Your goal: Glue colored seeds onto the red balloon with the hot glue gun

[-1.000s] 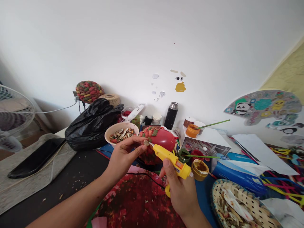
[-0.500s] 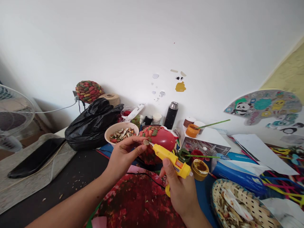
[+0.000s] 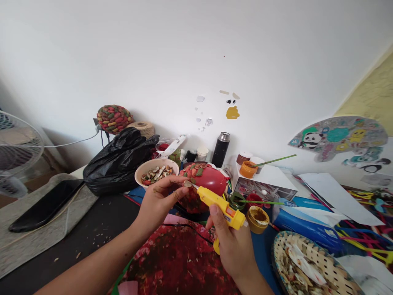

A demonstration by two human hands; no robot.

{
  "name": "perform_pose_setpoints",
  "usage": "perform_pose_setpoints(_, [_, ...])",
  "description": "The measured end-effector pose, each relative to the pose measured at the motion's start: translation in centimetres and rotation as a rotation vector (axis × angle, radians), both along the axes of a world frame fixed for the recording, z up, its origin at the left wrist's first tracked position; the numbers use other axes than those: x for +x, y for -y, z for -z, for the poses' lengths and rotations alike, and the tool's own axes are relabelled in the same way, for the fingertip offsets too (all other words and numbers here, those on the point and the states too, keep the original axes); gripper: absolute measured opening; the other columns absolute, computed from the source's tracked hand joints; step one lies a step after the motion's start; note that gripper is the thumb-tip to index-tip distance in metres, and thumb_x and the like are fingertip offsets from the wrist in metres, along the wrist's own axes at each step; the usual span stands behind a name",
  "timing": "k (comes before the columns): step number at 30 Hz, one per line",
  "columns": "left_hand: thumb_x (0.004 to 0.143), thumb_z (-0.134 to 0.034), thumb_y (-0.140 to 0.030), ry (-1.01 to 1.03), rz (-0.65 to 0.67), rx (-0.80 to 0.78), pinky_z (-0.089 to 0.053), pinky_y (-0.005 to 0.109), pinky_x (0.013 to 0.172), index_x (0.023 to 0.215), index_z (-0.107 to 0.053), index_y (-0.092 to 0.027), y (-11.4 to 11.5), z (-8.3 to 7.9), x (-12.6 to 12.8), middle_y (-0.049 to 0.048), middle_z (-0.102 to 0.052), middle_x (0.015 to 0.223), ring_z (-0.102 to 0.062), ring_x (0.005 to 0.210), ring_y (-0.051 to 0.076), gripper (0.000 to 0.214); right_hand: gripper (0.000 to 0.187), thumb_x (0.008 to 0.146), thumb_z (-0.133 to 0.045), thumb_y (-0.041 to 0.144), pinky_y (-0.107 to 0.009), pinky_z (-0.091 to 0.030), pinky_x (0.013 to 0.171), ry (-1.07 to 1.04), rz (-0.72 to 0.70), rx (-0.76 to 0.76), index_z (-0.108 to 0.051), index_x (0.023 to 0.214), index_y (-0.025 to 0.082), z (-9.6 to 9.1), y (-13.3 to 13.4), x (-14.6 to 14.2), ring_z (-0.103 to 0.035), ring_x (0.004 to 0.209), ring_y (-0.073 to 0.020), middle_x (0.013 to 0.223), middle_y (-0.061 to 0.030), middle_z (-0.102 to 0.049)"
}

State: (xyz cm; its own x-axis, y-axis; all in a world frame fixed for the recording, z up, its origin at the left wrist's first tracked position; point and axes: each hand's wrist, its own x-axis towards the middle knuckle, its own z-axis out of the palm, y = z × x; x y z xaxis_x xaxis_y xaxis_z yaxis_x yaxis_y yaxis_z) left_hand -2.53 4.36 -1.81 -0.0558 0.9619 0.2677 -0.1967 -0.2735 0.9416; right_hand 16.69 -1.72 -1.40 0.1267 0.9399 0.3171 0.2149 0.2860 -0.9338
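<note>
Between the thumb and fingers of my left hand (image 3: 164, 194) is a small pale nut shell (image 3: 187, 184), its hollow side partly showing. My right hand (image 3: 233, 241) grips a yellow hot glue gun (image 3: 217, 205), whose metal nozzle points left and reaches the shell; contact is hard to make out. Just behind them lies a red balloon (image 3: 213, 180), partly covered with red and green painted shells (image 3: 196, 170). A pale bowl (image 3: 138, 174) of loose shells stands behind my left hand. Below both hands spreads a red-stained surface (image 3: 181, 262), with the gun's black cord crossing it.
Open paint jars (image 3: 258, 219) stand right of the glue gun, one with a green stick across it. A woven basket (image 3: 278, 246) with scraps sits at the lower right. A black plastic bag (image 3: 116, 164), a black flask (image 3: 221, 149) and a white box (image 3: 270, 176) line the wall side.
The view has shifted very slightly. Both hands keep almost the same pose, with the nozzle still at the nut shell.
</note>
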Motion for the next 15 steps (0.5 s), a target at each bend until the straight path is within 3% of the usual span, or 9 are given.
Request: perform_pose_setpoints(15, [0.073, -0.102, -0.046, -0.03, -0.036, 0.021, -0.062, 0.032, 0.087, 0.097, -0.088, -0.021, -0.19, 0.16, -0.17, 0.0082, -0.087, 0.099, -0.077, 0.093, 0.024, 0.037, 0.068, 0.107, -0.058, 0.073, -0.027, -0.039, 0.05, 0.062, -0.064, 0.064, -0.063, 0.062, 0.022, 0.93, -0.69, 0.48, -0.045, 0.049, -0.0142, 0.052, 0.0034, -0.05])
